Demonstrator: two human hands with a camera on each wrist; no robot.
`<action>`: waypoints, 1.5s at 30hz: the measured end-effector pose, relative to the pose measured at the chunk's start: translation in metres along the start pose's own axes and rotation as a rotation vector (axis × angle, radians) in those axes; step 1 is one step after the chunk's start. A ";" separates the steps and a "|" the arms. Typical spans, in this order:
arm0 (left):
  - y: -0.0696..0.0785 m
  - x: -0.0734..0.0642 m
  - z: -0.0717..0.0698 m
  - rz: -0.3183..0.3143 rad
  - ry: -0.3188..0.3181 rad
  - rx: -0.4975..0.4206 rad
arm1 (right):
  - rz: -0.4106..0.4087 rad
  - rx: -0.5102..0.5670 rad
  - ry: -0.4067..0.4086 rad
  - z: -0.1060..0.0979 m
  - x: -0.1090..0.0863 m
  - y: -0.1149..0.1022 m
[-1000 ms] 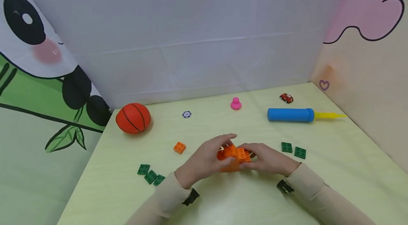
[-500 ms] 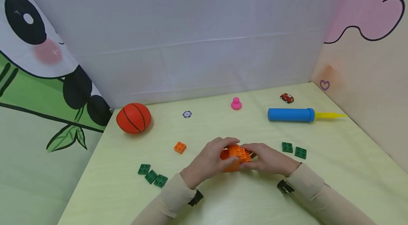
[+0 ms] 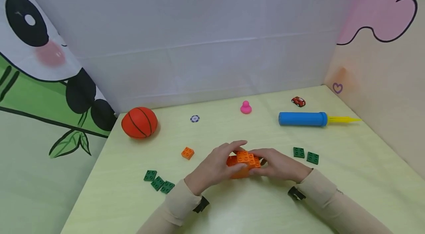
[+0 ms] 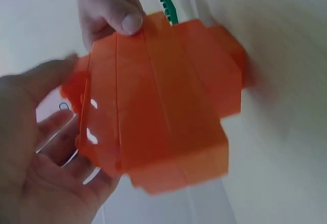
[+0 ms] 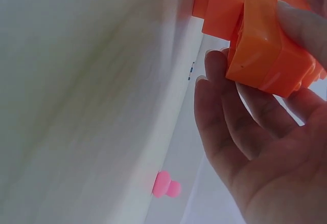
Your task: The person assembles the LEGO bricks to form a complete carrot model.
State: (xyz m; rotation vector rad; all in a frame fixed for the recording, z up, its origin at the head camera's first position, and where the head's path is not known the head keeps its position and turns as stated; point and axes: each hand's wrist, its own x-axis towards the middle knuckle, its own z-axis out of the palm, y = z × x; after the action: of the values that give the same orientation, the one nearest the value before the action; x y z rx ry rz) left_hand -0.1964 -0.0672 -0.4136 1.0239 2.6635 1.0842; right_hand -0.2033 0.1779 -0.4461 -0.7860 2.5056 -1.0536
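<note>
Both hands surround a stepped build of orange toy building bricks (image 3: pixel 239 173) at the middle of the table. My left hand (image 3: pixel 214 166) holds its left side, thumb near the front and fingers round the back. In the left wrist view the build (image 4: pixel 153 106) shows joined layers, and the left fingertips lie at a studded brick (image 4: pixel 76 83) on its upper part. My right hand (image 3: pixel 280 166) grips the right end. The right wrist view shows that thumb (image 5: pixel 304 27) on one side of the build (image 5: pixel 260 50) and fingers on the other.
A loose orange brick (image 3: pixel 187 153) and several green bricks (image 3: pixel 157 183) lie to the left, two green bricks (image 3: pixel 298 152) to the right. Farther back are a red ball (image 3: pixel 139 123), poker chip (image 3: pixel 194 118), pink knob-shaped piece (image 3: pixel 246 107), toy car (image 3: pixel 298 101) and blue pump (image 3: pixel 303 119).
The top orange brick has shifted slightly right on the build. My left hand moved a little right, then slightly back, its index finger lowering and lifting. The right hand keeps its hold.
</note>
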 end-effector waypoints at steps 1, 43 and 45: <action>-0.003 -0.002 -0.003 -0.005 0.000 -0.003 | -0.002 0.001 -0.003 0.000 0.000 0.000; -0.025 -0.030 -0.044 -0.054 0.087 0.005 | 0.075 -0.011 -0.005 0.002 0.000 -0.001; -0.018 -0.028 -0.041 -0.024 0.070 0.008 | 0.070 -0.009 -0.008 0.002 0.000 -0.001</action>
State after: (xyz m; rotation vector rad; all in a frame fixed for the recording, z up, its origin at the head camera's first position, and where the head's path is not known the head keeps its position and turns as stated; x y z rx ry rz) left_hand -0.1978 -0.1182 -0.3996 0.9700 2.7289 1.1263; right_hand -0.2018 0.1760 -0.4467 -0.6984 2.5133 -1.0152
